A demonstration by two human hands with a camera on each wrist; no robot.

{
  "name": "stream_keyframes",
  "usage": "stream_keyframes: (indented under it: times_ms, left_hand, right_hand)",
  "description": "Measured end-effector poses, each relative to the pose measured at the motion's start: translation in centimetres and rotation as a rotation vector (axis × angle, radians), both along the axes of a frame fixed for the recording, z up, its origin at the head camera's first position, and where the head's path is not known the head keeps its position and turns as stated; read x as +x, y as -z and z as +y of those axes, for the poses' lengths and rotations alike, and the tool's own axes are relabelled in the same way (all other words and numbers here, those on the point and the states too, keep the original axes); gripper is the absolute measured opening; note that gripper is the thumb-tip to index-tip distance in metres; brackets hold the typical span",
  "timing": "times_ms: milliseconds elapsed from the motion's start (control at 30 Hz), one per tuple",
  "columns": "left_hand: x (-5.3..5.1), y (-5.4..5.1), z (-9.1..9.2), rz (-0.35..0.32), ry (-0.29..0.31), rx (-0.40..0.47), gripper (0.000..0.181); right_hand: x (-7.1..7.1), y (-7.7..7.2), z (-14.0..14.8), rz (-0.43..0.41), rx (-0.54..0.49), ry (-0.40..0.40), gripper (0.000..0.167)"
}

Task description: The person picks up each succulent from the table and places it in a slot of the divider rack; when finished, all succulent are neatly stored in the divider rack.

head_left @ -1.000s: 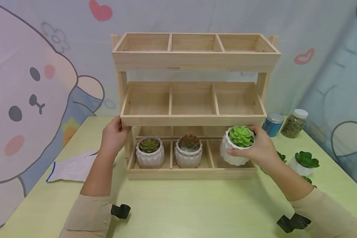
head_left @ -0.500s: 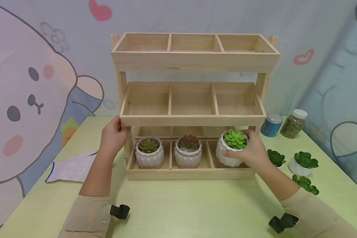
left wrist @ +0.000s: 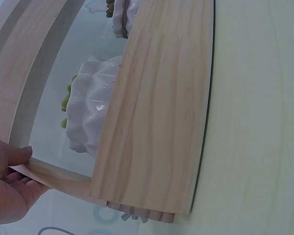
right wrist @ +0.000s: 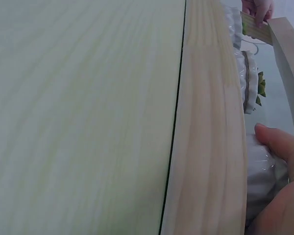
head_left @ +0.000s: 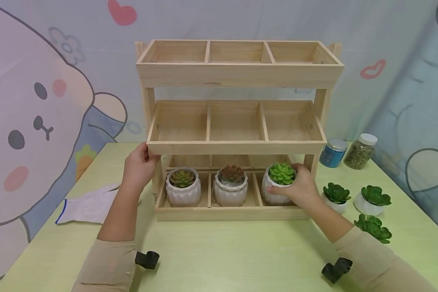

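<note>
The step in hand looks like seating the 3rd pot [head_left: 276,199] in the bottom tray [head_left: 230,214], in its right compartment; the front board hides whether the base rests fully. The right hand [head_left: 302,187] grasps that pot, thumb in front, while the left hand [head_left: 138,166] grips the left post [head_left: 158,178] of the rack. The left pot [head_left: 183,194] and middle pot [head_left: 231,197] fill the other 2 compartments. The next move probably calls for settling the pot upright, then releasing it without tipping it.
</note>
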State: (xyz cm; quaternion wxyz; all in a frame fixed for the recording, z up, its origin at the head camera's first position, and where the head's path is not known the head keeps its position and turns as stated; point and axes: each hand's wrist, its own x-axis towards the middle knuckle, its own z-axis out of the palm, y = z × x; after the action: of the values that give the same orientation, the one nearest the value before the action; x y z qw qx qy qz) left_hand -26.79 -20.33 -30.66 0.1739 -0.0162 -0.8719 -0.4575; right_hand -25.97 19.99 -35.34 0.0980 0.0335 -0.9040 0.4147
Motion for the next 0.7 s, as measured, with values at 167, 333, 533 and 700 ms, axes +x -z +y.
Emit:
stream_keyframes:
  times_ms: [167,333,533,700]
  left_hand:
    - [-0.01,0.01,0.02,0.004,0.008,0.003,0.041]
    - [-0.06,0.04,0.06,0.012,0.012,0.011,0.040]
    - [-0.06,0.03,0.06,0.009,0.011,0.010,0.041]
    - [-0.08,0.12,-0.04,0.004,0.009,0.006,0.042]
  right_hand:
    - [-0.20,0.30,-0.07,-0.015,0.016,-0.002,0.103]
    - [-0.45,0.55,-0.07,-0.032,0.036,0.005,0.104]
    - [-0.69,0.67,-0.09,-0.068,0.040,0.021,0.107]
    - [-0.79,0.80,-0.17,-0.109,0.020,0.029,0.110]
